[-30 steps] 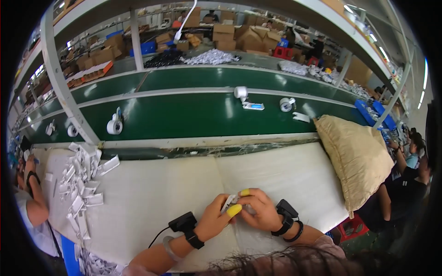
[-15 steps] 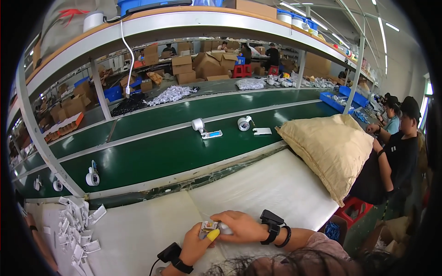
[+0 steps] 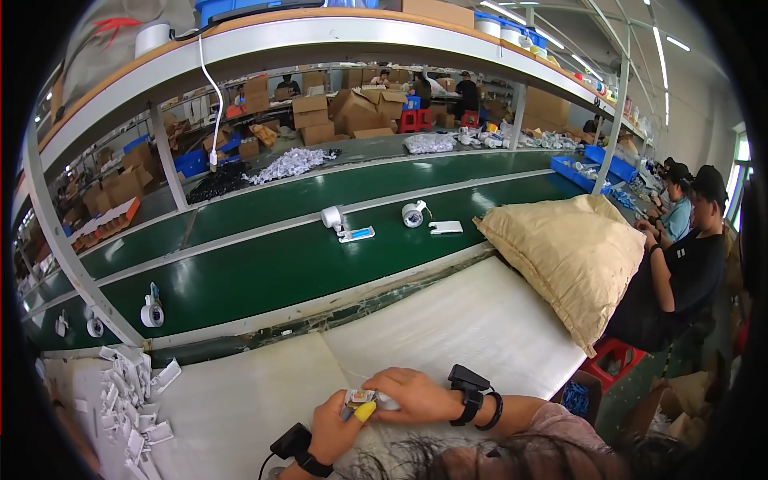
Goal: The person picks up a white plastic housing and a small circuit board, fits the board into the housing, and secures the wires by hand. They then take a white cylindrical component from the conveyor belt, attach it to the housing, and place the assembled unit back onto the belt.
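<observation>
In the middle of the near edge, my left hand [image 3: 334,430] and my right hand [image 3: 414,394] are closed together on a small white plastic housing [image 3: 360,395]. A small orange-brown part shows inside its open face. A yellow cover [image 3: 366,411] wraps my left thumb tip, which presses against the near side. My right fingers curl over the right end of the piece and hide much of it. Both hands are just above the pale worktop [image 3: 264,392].
White plastic parts [image 3: 136,400] lie heaped at left. Beyond the worktop runs a green conveyor [image 3: 264,280] carrying white round lamp-like units [image 3: 413,214]. A large tan sack [image 3: 568,264] rests at right, near a person in black [image 3: 692,268]. A shelf [image 3: 336,30] spans overhead.
The view has shifted slightly, so most things appear a little further left. Both my hands keep hold of the white housing. The person in black at right has brought their hands up together.
</observation>
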Action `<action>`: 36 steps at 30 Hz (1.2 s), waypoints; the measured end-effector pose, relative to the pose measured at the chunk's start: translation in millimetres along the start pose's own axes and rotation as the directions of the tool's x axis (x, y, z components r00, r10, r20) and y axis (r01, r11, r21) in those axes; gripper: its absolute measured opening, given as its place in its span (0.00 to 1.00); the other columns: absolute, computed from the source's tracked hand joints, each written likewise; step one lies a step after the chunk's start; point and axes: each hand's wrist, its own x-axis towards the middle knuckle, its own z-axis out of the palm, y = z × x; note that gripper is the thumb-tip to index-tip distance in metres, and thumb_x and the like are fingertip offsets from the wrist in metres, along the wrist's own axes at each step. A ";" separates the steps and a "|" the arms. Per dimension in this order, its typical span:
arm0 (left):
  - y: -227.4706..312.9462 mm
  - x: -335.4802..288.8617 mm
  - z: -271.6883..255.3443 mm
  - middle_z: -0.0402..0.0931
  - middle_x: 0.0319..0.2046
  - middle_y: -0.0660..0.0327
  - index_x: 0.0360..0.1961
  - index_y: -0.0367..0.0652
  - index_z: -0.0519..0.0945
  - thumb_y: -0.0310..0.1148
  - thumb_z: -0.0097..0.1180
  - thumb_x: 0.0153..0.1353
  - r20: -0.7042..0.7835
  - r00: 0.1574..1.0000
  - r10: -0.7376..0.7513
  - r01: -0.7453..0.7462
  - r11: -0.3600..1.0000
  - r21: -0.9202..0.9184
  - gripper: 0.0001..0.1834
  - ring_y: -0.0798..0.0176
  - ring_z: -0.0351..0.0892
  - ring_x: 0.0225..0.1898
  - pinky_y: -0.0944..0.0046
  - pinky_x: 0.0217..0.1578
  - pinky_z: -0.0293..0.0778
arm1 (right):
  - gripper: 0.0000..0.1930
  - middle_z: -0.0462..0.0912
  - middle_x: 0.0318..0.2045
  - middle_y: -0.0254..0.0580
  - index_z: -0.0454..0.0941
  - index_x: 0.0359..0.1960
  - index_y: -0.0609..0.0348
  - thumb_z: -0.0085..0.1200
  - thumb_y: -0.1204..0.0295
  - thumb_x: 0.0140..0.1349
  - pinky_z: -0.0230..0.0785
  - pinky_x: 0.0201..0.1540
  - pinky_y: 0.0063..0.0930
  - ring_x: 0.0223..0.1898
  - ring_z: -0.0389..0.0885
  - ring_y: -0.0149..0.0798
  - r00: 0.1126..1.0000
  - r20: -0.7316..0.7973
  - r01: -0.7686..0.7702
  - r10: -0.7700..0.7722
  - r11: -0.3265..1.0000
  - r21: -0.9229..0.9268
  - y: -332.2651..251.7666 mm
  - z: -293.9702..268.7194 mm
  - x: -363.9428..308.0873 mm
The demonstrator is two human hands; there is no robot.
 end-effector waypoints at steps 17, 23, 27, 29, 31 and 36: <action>-22.3 17.6 -1.6 0.78 0.38 0.59 0.52 0.35 0.69 0.32 0.53 0.66 0.159 0.987 -0.018 0.062 0.959 -0.275 0.17 0.69 0.78 0.32 0.68 0.29 0.76 | 0.31 0.81 0.41 0.53 0.72 0.52 0.57 0.64 0.54 0.49 0.72 0.44 0.38 0.42 0.80 0.52 0.928 0.289 -0.250 0.237 0.968 0.010 7.9 -36.0 12.3; -31.2 19.7 -4.0 0.75 0.41 0.56 0.61 0.35 0.60 0.34 0.44 0.70 0.032 0.995 0.090 -0.080 0.969 -0.232 0.22 0.65 0.80 0.30 0.68 0.28 0.78 | 0.30 0.82 0.34 0.53 0.76 0.44 0.63 0.66 0.50 0.47 0.73 0.37 0.34 0.34 0.82 0.49 0.835 0.478 -0.285 0.272 0.957 -0.048 33.6 -44.3 74.2; -31.1 20.9 -0.4 0.74 0.44 0.51 0.66 0.37 0.50 0.30 0.43 0.70 0.071 0.996 -0.051 0.075 0.921 -0.382 0.27 0.61 0.80 0.30 0.67 0.26 0.79 | 0.32 0.82 0.31 0.43 0.77 0.42 0.66 0.69 0.49 0.45 0.75 0.29 0.28 0.31 0.81 0.34 0.821 0.469 -0.403 0.324 0.912 0.075 85.5 -36.0 129.2; -36.6 20.9 -2.0 0.74 0.44 0.51 0.65 0.38 0.51 0.28 0.43 0.68 0.119 0.992 -0.047 0.088 0.925 -0.370 0.27 0.63 0.79 0.31 0.68 0.27 0.77 | 0.33 0.81 0.36 0.46 0.74 0.46 0.69 0.70 0.54 0.47 0.75 0.26 0.27 0.33 0.81 0.35 0.829 0.405 -0.442 0.386 0.896 0.050 101.7 -26.0 164.6; -29.5 18.4 -4.5 0.74 0.44 0.52 0.64 0.38 0.53 0.28 0.43 0.68 0.164 0.986 -0.020 0.071 0.949 -0.308 0.26 0.64 0.79 0.31 0.69 0.27 0.77 | 0.34 0.80 0.41 0.49 0.71 0.50 0.71 0.69 0.57 0.49 0.76 0.27 0.28 0.35 0.81 0.38 0.843 0.291 -0.507 0.451 0.847 0.156 121.8 -8.5 190.0; -27.1 17.4 -6.1 0.74 0.41 0.58 0.59 0.38 0.62 0.27 0.45 0.67 0.256 0.967 -0.017 0.078 0.970 -0.230 0.20 0.70 0.76 0.31 0.72 0.30 0.74 | 0.31 0.78 0.48 0.56 0.72 0.52 0.68 0.66 0.59 0.51 0.72 0.50 0.36 0.48 0.79 0.48 0.913 -0.053 -0.400 0.404 0.914 0.069 160.3 24.2 236.0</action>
